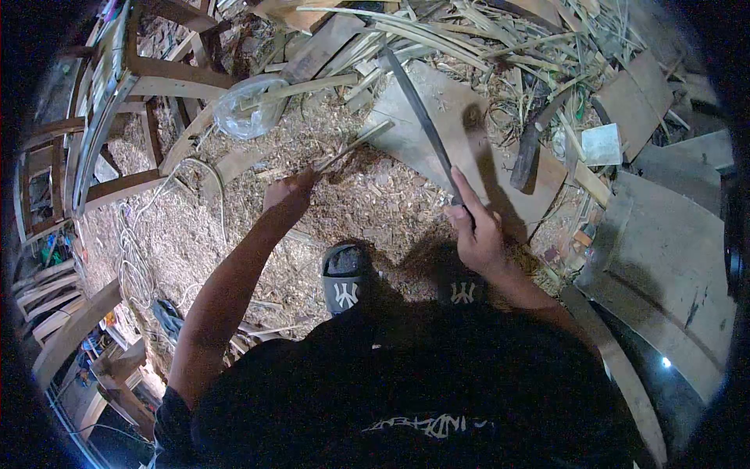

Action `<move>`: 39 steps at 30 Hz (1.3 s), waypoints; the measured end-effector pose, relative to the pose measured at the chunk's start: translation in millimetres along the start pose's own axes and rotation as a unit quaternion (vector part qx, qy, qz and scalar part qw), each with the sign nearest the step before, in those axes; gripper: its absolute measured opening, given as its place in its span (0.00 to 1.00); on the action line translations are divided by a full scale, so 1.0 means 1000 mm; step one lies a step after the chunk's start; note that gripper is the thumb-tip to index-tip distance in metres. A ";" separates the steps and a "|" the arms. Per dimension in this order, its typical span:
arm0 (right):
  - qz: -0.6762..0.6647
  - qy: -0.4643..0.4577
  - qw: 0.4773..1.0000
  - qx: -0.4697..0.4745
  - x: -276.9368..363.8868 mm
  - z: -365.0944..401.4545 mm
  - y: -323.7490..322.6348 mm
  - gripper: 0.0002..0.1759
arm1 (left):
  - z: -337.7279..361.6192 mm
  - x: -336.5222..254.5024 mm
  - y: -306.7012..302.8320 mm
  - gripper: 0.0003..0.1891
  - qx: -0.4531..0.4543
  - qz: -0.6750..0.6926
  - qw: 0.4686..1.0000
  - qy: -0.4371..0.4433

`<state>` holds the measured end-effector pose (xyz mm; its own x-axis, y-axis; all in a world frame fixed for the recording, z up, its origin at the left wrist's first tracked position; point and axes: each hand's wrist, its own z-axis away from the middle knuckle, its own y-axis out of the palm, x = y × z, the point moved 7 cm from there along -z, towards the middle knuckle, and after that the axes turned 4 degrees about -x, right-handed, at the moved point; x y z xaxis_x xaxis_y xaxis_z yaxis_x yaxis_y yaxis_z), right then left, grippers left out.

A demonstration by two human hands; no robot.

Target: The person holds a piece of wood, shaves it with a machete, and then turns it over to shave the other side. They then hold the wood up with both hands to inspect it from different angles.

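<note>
My left hand point(289, 193) is closed around one end of a thin wooden stick point(355, 146), which points up and to the right. In my right hand point(480, 238) is a machete point(422, 113), its long dark blade slanting up and to the left, the index finger stretched along it. The handle is mostly hidden by my fingers. Blade and stick are apart. Beyond them a flat pale board point(414, 144) lies on the chip-covered ground, with the blade passing above it.
Wood chips point(180, 234) cover the ground around my sandals point(344, 280). Split strips point(469, 31) are heaped at the back. A dark wood billet point(525, 160) lies on the board. Wooden frames point(148, 78) stand at left, near a rope point(137, 262) and plastic bag point(248, 105). Large panels point(656, 266) lie right.
</note>
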<state>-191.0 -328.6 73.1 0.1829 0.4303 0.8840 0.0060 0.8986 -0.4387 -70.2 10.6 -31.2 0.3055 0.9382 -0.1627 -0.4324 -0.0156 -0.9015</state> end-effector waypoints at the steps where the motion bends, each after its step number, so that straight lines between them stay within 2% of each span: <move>1: 0.008 0.008 1.000 0.001 -0.005 0.001 0.002 0.28 | 0.000 -0.002 -0.003 0.12 -0.033 0.001 0.999 0.016; 2: 0.022 0.024 0.998 0.050 -0.022 -0.002 0.017 0.28 | -0.001 0.002 0.001 0.12 -0.034 0.001 0.999 0.017; 3: 0.023 0.023 0.998 0.047 -0.020 -0.002 0.013 0.28 | -0.002 0.004 0.004 0.12 -0.026 -0.015 0.999 0.028; 5: -0.003 0.082 0.993 0.083 -0.022 -0.003 0.012 0.28 | -0.006 0.008 0.009 0.12 -0.023 -0.032 0.998 0.040; 6: 0.022 0.032 0.997 0.061 -0.017 -0.006 0.010 0.29 | -0.005 0.005 0.003 0.13 -0.016 -0.021 0.999 0.031; 8: 0.002 0.011 1.000 0.026 -0.007 -0.005 0.005 0.29 | -0.003 0.005 0.004 0.13 -0.005 -0.009 1.000 0.022; 10: -0.019 -0.014 1.000 -0.015 0.006 -0.005 -0.005 0.29 | -0.003 0.002 0.001 0.14 -0.082 -0.024 0.993 0.087; 11: -0.019 -0.012 1.000 -0.012 0.005 -0.004 -0.003 0.29 | -0.003 0.006 0.005 0.14 -0.080 -0.023 0.993 0.085; 13: -0.040 0.057 0.997 0.030 -0.007 -0.001 0.007 0.29 | -0.004 0.007 0.009 0.14 -0.061 -0.031 0.993 0.099; 14: 0.029 0.043 0.996 0.068 -0.013 -0.004 0.016 0.29 | -0.003 0.007 0.009 0.14 -0.062 -0.032 0.993 0.100; 17: 0.031 0.054 0.996 0.064 -0.012 -0.005 0.015 0.28 | -0.002 0.001 0.003 0.14 -0.073 -0.072 0.991 0.085; 19: 0.016 0.035 0.998 0.049 -0.005 -0.003 0.012 0.28 | -0.002 0.005 0.003 0.14 0.006 0.006 1.000 0.005; 20: -0.008 0.012 0.999 0.034 -0.001 -0.003 0.008 0.29 | -0.001 0.010 0.014 0.14 -0.062 -0.033 0.994 0.081; 23: -0.035 -0.027 0.999 0.004 0.007 0.000 0.001 0.29 | 0.001 0.006 0.006 0.14 -0.079 0.020 0.990 0.113; 25: 0.029 0.056 0.995 0.077 -0.009 -0.001 0.015 0.29 | 0.000 0.004 0.005 0.13 -0.056 0.007 0.995 0.077; 26: 0.067 0.073 0.991 0.092 -0.021 0.001 0.019 0.29 | -0.003 0.005 0.005 0.13 -0.034 -0.007 0.998 0.044; 27: 0.067 0.072 0.991 0.089 -0.020 -0.001 0.016 0.29 | -0.004 0.001 0.001 0.13 -0.036 -0.008 0.998 0.046; 29: 0.042 0.015 0.998 0.043 -0.008 -0.004 0.008 0.29 | -0.001 -0.003 -0.003 0.11 -0.033 -0.031 0.998 0.042; 33: -0.025 0.031 0.999 0.021 -0.004 0.000 0.003 0.29 | -0.001 -0.001 0.002 0.09 -0.060 -0.024 0.996 0.066; 35: 0.020 -0.060 0.998 -0.010 -0.007 -0.001 0.010 0.29 | 0.001 -0.006 -0.007 0.10 -0.082 -0.015 0.995 0.063; 36: 0.067 0.089 0.989 0.095 -0.019 -0.002 0.018 0.29 | 0.002 -0.007 -0.011 0.10 -0.039 0.012 0.999 0.032; 37: 0.067 0.088 0.990 0.092 -0.016 -0.002 0.015 0.29 | 0.002 -0.006 -0.011 0.10 0.005 0.038 0.999 0.002; 39: 0.024 0.052 0.997 0.058 -0.009 -0.005 0.009 0.28 | -0.003 -0.003 -0.004 0.11 -0.030 -0.010 0.999 0.037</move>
<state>-187.1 -324.5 60.2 0.2811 0.4666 0.8386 -0.1177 0.8840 -0.4524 -66.2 7.1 -28.1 0.3761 0.9106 -0.1712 -0.3747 -0.0195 -0.9269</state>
